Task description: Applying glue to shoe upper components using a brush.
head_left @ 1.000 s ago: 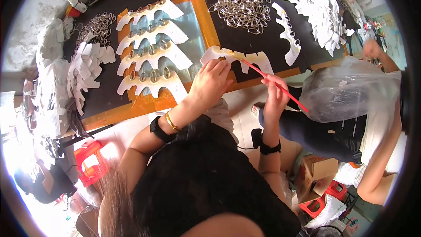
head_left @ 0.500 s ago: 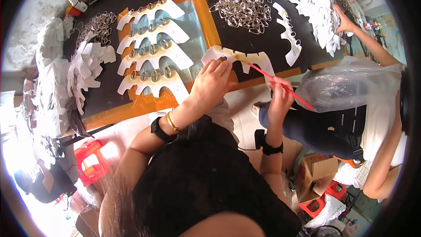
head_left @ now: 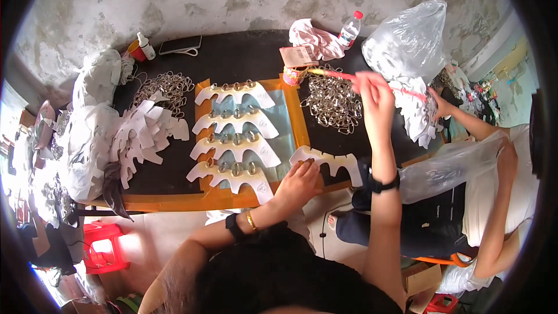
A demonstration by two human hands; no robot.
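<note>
Head view: left hand (head_left: 299, 183) presses flat, fingers spread, on white cutout (head_left: 328, 161) at table (head_left: 232, 61) edge; right hand (head_left: 375, 90) pinches pink brush (head_left: 372, 81) dipped at small pot (head_left: 295, 75), likely gluing; next stroke needs cutout steady.

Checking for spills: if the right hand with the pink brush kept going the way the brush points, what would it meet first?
The right hand aims the pink brush leftward; its tip looks already at the small glue tin, so probably that tin, though depth is unclear.
</note>
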